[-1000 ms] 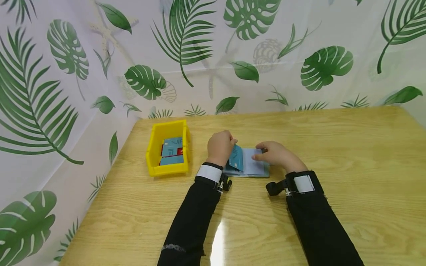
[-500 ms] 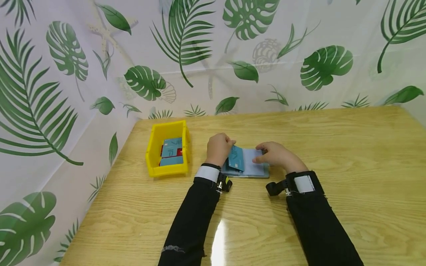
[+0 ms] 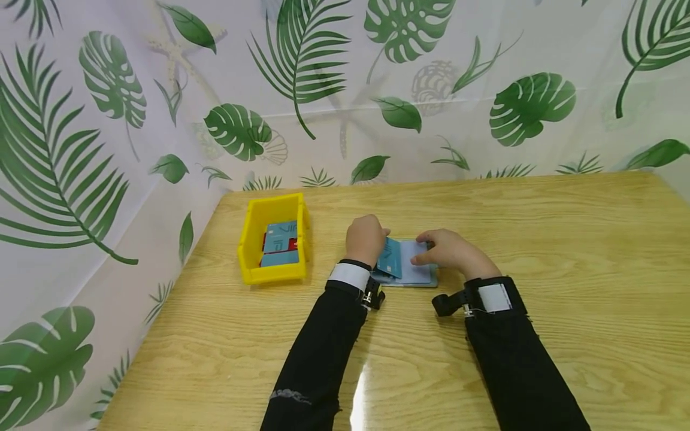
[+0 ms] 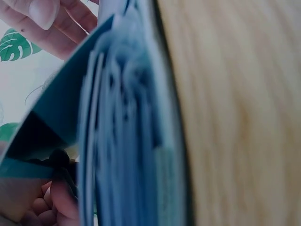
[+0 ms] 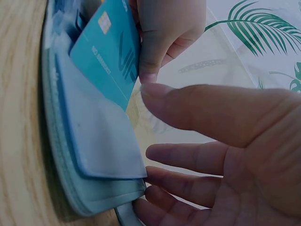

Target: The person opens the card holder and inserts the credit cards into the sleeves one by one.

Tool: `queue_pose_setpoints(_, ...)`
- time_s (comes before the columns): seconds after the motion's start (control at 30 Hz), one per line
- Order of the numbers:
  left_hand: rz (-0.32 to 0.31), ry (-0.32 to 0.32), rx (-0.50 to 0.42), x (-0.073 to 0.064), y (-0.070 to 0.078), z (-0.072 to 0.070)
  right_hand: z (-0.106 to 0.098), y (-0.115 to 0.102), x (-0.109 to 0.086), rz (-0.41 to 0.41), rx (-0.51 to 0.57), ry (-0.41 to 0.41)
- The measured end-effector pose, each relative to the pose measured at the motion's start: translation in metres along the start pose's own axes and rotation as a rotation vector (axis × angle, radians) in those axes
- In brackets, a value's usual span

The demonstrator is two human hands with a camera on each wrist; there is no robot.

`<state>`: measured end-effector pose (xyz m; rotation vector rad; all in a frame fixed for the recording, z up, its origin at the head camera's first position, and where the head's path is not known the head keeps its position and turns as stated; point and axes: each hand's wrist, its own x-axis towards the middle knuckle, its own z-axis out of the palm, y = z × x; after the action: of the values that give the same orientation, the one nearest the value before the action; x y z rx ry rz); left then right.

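An open teal card holder with clear plastic sleeves lies on the table. My left hand pinches the edge of a teal VIP card that stands tilted over the sleeves. The card's lower edge is at a clear sleeve; whether it is inside cannot be told. My right hand is at the holder's right side, its thumb extended and its fingertips touching the holder's edge in the right wrist view. In the left wrist view the stacked sleeves show edge-on, blurred.
A yellow bin to the left holds several teal cards and something red. The wooden table meets a leaf-patterned cloth at the back and left.
My left hand has shifted slightly right with the card. The right hand stays about where it was at the holder's edge.
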<state>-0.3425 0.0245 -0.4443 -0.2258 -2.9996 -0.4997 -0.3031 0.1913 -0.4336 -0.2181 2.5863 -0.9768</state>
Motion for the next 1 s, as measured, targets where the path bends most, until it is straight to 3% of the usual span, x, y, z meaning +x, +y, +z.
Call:
queue_pose_setpoints(0.23,-0.037,-0.017,-0.024,0.000,0.003,0.003,-0.001,0.000,-0.001,-0.001,-0.017,-0.006)
queue_pose_setpoints(0.47,-0.048,0.015,-0.024,0.001,0.009,0.010,-0.002,0.000,-0.002,-0.004,-0.039,-0.015)
queue_pose_setpoints(0.6,-0.077,0.025,0.059,-0.003,0.015,0.006,-0.004,0.001,-0.002,-0.009,-0.048,-0.023)
queue_pose_setpoints(0.8,-0.026,0.037,0.276,-0.011,0.027,0.000,-0.005,0.003,-0.002,-0.020,-0.052,-0.036)
queue_pose_setpoints(1.0,0.013,-0.034,0.358,-0.020,0.036,-0.002,-0.004,0.004,-0.003,-0.011,-0.036,-0.040)
